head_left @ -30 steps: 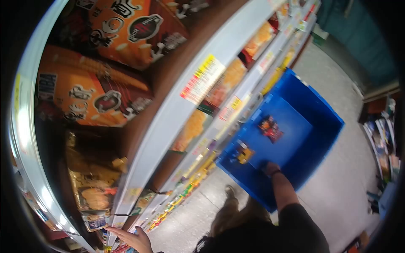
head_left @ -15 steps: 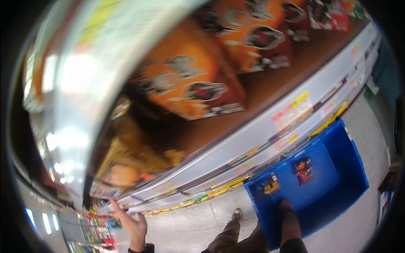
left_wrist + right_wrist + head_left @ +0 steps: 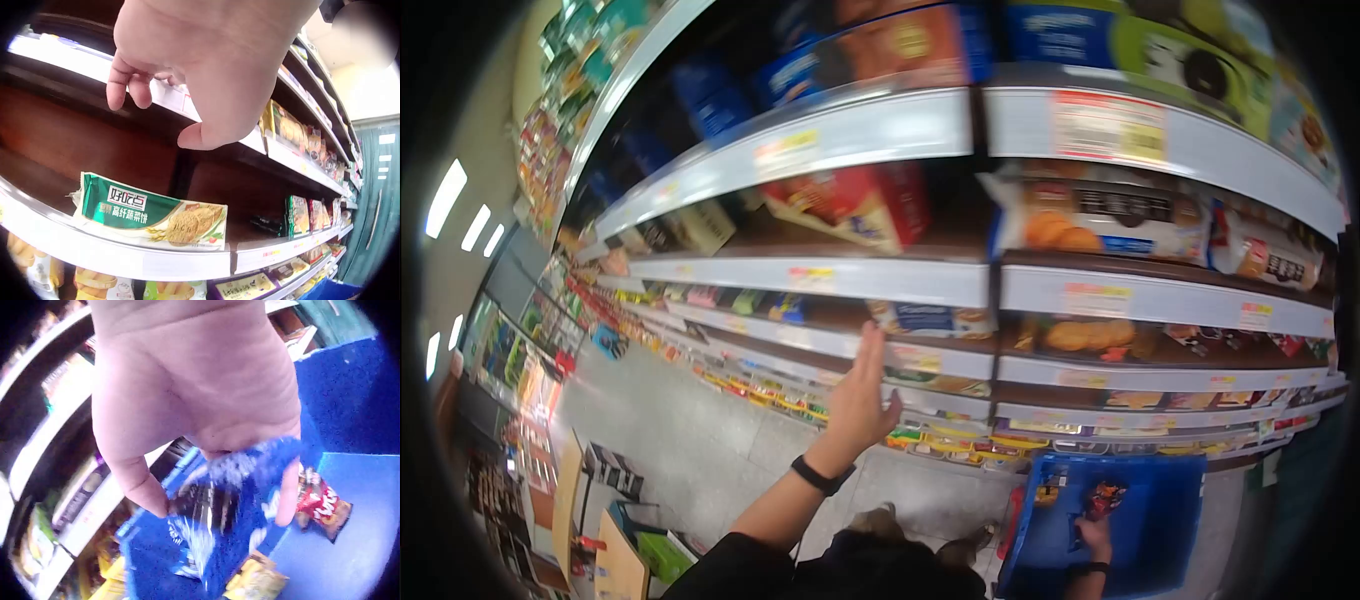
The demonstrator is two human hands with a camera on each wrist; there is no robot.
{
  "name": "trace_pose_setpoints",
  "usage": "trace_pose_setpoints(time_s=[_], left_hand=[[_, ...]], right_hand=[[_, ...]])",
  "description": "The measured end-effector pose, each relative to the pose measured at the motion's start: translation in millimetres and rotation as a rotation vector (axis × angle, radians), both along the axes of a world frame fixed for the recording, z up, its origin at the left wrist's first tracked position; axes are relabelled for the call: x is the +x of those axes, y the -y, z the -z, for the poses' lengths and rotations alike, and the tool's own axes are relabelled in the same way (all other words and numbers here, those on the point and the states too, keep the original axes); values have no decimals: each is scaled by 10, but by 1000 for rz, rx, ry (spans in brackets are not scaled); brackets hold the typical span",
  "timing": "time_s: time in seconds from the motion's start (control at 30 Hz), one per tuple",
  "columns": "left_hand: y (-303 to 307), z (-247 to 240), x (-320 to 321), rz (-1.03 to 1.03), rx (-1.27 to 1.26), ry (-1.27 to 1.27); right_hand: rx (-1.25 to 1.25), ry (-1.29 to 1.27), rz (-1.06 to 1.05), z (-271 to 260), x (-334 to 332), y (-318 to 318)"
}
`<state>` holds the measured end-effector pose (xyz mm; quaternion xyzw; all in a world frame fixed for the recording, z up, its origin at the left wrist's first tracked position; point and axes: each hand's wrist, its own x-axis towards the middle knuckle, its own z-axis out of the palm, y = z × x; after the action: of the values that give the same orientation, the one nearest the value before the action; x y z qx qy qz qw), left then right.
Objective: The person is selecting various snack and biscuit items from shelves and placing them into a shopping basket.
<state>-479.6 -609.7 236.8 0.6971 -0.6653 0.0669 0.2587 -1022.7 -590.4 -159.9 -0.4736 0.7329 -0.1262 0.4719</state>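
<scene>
My left hand (image 3: 860, 400) reaches toward the shelves with fingers extended, its fingertips at the edge of a blue-and-white biscuit packet (image 3: 935, 319). The left wrist view shows that hand (image 3: 194, 69) holding nothing, above a green-and-white biscuit packet (image 3: 153, 212) on a lower shelf. Down inside the blue bin (image 3: 1135, 462), my right hand (image 3: 1095, 540) grips a shiny blue snack packet (image 3: 219, 494) between thumb and fingers; the packet is blurred. A red-and-dark snack bag (image 3: 325, 506) and a yellow packet (image 3: 256, 578) lie in the bin.
Long shelves (image 3: 990, 280) of packaged biscuits run across the front, with price-tag rails (image 3: 900, 130) jutting forward. At the left, a tiled aisle floor (image 3: 670, 400) stretches back past a wooden table (image 3: 620, 555). A shoe (image 3: 970, 548) stands beside the bin.
The head view has swung left along the shelves, away from the orange snack bags. My left hand now appears nearer the middle, and the blue packet shows in my right hand.
</scene>
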Motion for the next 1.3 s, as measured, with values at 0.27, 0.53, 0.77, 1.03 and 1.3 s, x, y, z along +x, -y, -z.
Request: trace_pose_setpoints(time_s=[0.27,0.53,0.77,1.03,1.3], left_hand=[[-609,241,1103,381,77,-23],[-1177,1272,3023,473,667,-773],[-1432,1390,4364,432,578,-1242],[-1794,1195,5039,378,214,-1146],[-1845,1163,5501,390,367,-1670]], right_hand=[[-150,469,-390,-1748,2228,20],[-295,696,-749,-2522,5614,-274],[-890,317,-990,-3187,7494,-434],[-341,559,-763,-2908,8090,-524],[-1062,491,-884,-3102,8630,-603]])
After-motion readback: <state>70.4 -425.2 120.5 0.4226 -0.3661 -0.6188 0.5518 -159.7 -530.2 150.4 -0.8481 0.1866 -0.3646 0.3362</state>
